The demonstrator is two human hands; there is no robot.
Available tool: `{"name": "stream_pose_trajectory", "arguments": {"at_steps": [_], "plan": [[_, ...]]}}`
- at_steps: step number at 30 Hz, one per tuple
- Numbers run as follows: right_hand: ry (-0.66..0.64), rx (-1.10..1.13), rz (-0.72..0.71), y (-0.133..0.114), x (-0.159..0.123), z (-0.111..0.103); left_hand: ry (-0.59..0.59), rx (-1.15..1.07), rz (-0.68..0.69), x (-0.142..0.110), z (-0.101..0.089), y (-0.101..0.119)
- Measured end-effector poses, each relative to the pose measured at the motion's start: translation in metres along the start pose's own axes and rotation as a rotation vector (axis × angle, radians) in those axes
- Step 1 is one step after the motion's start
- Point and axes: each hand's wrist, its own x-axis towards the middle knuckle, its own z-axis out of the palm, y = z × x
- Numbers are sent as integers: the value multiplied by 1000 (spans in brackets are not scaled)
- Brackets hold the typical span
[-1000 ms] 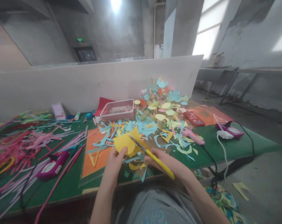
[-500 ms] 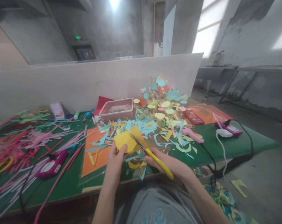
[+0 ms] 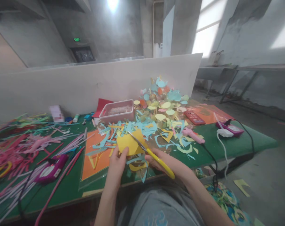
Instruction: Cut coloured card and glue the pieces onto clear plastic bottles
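Note:
My left hand (image 3: 118, 158) pinches the lower left edge of a yellow sheet of paper (image 3: 125, 142), thumb on top. In my right hand (image 3: 160, 158) is a pair of scissors (image 3: 160, 161) with yellow handles, its metal blades pointing up and left across the paper. The blades lie at the paper's middle; whether they are parted is hard to make out. Below and behind the sheet lie blue paper scraps (image 3: 133, 127) and yellow scraps (image 3: 135, 166). An orange sheet (image 3: 95, 171) lies left of my left hand.
A pink basket (image 3: 117, 117) stands behind the scraps. Right of it rises a heap of paper circles (image 3: 166, 105). A pink glue gun (image 3: 193, 135), a red phone (image 3: 194, 117) and purple power strips (image 3: 52, 168) lie about. Pink pipe cleaners (image 3: 38, 142) cover the left side.
The yellow paper has turned slightly in my left hand while the scissors stay on it. The whole view has shifted a little.

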Motion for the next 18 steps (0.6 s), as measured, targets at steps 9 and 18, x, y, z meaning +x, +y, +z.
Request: {"name": "stream_pose_trajectory", "arguments": {"at_steps": [9,18], "plan": [[-21,-41,2,-5,2,-3,59,-190,9,-6,18,-6],[-104,-162,44,-9,-6,-7,108,-173,29,-4,15,-10]]}}
